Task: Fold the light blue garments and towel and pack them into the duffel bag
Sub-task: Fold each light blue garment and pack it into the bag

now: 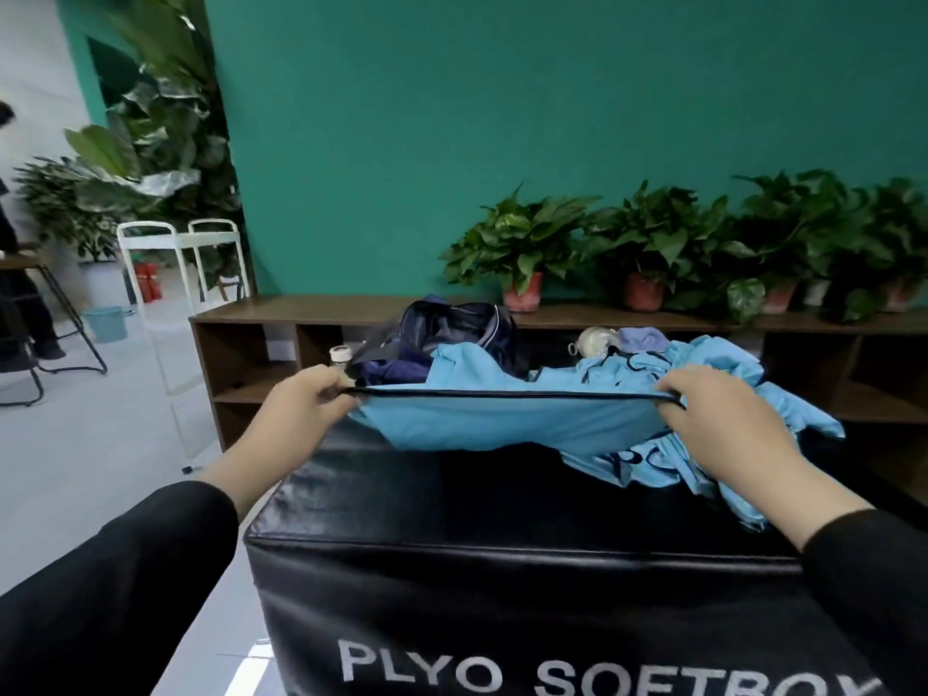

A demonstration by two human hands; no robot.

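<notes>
A light blue garment (pixel 502 424) with a dark piped edge is stretched taut just above the black padded box (pixel 502 545). My left hand (pixel 306 404) pinches its left end and my right hand (pixel 713 409) pinches its right end. More light blue cloth (pixel 703 469) lies crumpled under and behind my right hand, some with dark lettering. The dark navy duffel bag (pixel 452 329) stands behind, at the far side of the box, partly hidden by blue fabric.
A small bottle (pixel 340 355) stands left of the bag and a pale bottle (pixel 595 341) right of it. A low wooden shelf (pixel 251 344) with potted plants (pixel 522 253) runs along the green wall. White cart (pixel 176 253) and stools stand left.
</notes>
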